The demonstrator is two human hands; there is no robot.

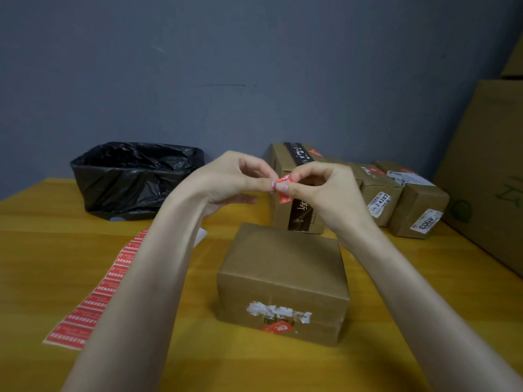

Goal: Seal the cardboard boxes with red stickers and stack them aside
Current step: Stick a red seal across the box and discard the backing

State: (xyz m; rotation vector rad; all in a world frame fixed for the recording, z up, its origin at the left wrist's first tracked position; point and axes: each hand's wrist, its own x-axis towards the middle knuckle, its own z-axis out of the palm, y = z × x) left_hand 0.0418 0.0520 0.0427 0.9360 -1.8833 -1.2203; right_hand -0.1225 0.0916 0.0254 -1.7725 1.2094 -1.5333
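A closed brown cardboard box (283, 267) lies on the yellow table (56, 250) in front of me, with torn white label scraps and a red sticker (276, 327) on its near side. Above and behind it, my left hand (226, 179) and my right hand (322, 190) both pinch one small red sticker (284, 181) between thumbs and fingertips. A strip of red stickers (93, 295) lies on the table to the left, partly hidden by my left forearm.
A bin lined with a black bag (133, 176) stands at the back left. Several sealed cardboard boxes (379, 193) sit at the back right. Large cartons (486, 165) lean along the right edge. A grey wall closes the far side.
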